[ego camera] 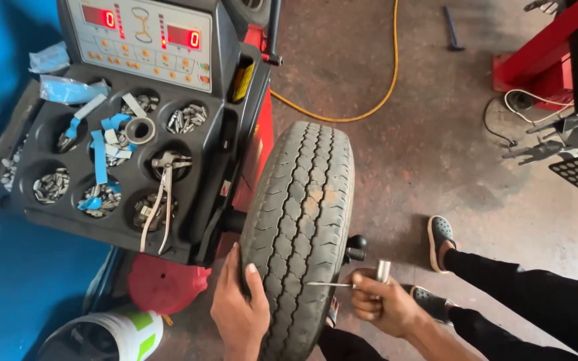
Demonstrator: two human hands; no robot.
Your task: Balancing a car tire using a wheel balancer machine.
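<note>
Tyre (300, 234) fills the middle of the frame, standing upright on the shaft of the balancer (142, 120), tread towards me. My left hand (239, 307) lies at lower centre, palm flat on the tread's left shoulder, fingers spread and curled over the edge: a steadying press, with nothing held in it. My right hand (382, 304), just right of the tyre, is closed in a fist around a tool's metal handle, and the thin probe (329, 285) points left with its tip at or touching the tread; I cannot tell if it has gone in. The tray at upper left holds cups of wheel weights, blue strips and pliers (162, 194). A second person's legs and a sandal (440, 237) sit at lower right, near my right wrist. As I judge it, the wheel may turn freely on the shaft, so a hard push with the probe could spin it, skid the tip across the worn rubber and send it towards my left fingers. A slip the other way would swing my fist towards those legs. The yellow hose (376, 100) on the floor above could catch a foot.
</note>
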